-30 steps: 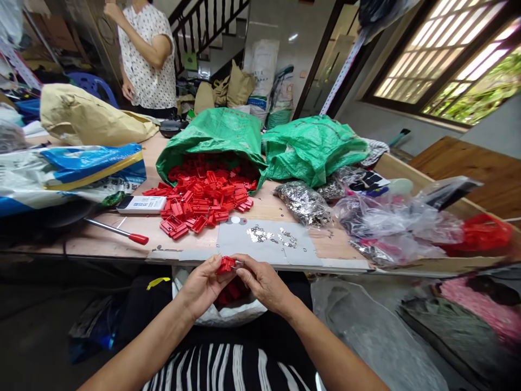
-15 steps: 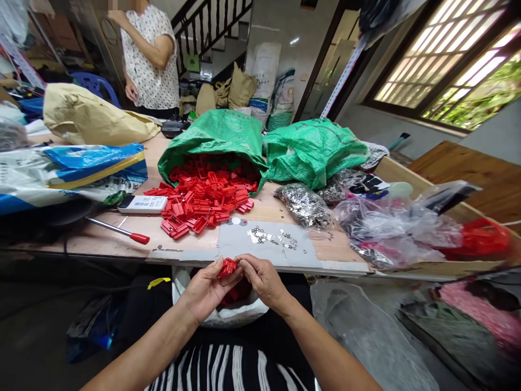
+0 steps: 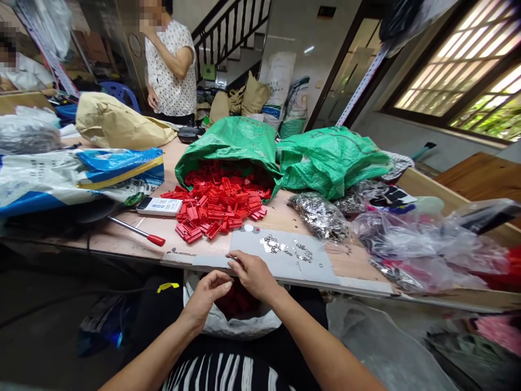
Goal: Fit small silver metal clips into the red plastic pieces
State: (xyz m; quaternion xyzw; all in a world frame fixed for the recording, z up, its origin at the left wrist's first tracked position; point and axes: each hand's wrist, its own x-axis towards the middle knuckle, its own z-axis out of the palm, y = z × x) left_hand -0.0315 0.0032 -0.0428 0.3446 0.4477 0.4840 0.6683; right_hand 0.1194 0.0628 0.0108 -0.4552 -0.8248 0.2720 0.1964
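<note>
My left hand [image 3: 209, 297] hovers above the mouth of a white bag [image 3: 240, 327] in my lap, its fingers loosely curled and apart, with no red piece visible in it. Red plastic pieces [image 3: 240, 303] lie inside that bag. My right hand [image 3: 254, 276] is at the table's front edge, thumb and fingers pinched together. A tiny thing may be at its fingertips, too small to make out. Beyond the hands, a heap of red plastic pieces [image 3: 220, 203] spills from a green sack [image 3: 236, 136]. Small silvery metal parts [image 3: 272, 245] lie on a grey sheet [image 3: 248, 247].
A clear bag of metal parts [image 3: 319, 214] and more plastic bags [image 3: 411, 233] lie to the right. At left are a red-tipped lever [image 3: 154, 239], a white box [image 3: 159, 206] and a blue-and-white sack [image 3: 122, 168]. A person [image 3: 173, 65] stands behind the table.
The red piece held between my hands has left them. My left hand has dropped lower over the bag, while my right hand has moved apart from it. The view has shifted left.
</note>
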